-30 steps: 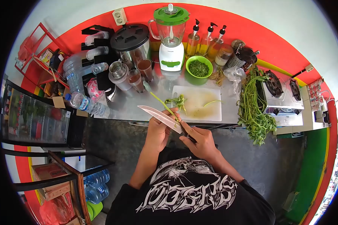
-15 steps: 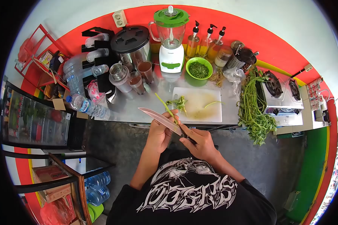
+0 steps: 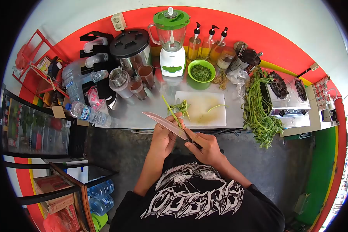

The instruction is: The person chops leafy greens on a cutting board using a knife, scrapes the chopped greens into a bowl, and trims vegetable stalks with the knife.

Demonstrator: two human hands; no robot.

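My left hand (image 3: 164, 133) is closed round a green stalk (image 3: 168, 105) that points up and to the left. In my right hand (image 3: 205, 147) is the dark handle of a kitchen knife (image 3: 165, 124). Its long blade slants across in front of the left fingers, tip to the upper left, and overlaps the stalk's lower end. Beyond the hands lies a white cutting board (image 3: 199, 120), with a leafy green sprig (image 3: 180, 108) at its left edge and a thin stem (image 3: 215, 107) on it. Behind the board stands a green bowl (image 3: 200, 83) of chopped greens.
A large bunch of leafy stalks (image 3: 258, 108) hangs over the counter's front edge, beside a gas stove (image 3: 285, 96). At the back stand a blender (image 3: 172, 60) and several pump bottles (image 3: 206, 43). Glasses (image 3: 146, 76) and a water bottle (image 3: 89, 114) are on the left.
The view has shifted slightly, so the counter things appear a little further left. Both hands, the knife and the stalk keep nearly the same pose.
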